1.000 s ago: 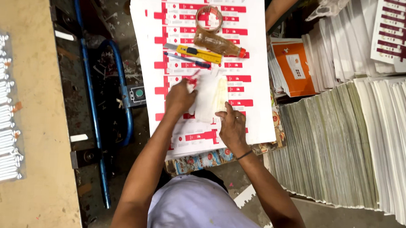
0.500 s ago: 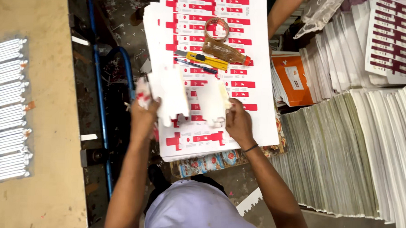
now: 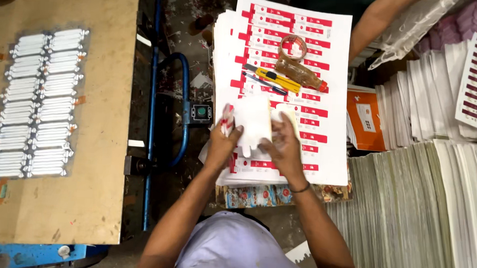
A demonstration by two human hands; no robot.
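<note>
Both the left hand (image 3: 223, 141) and the right hand (image 3: 283, 146) grasp a small bundle of white die-cut blanks (image 3: 253, 126) just above the stack of red-and-white printed sheets (image 3: 322, 153), which looks mostly unworked, so much appears left.

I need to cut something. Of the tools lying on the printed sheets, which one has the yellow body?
The utility knife, the only yellow tool. It lies between the dark pen and the amber bottle, below the tape roll.
</note>
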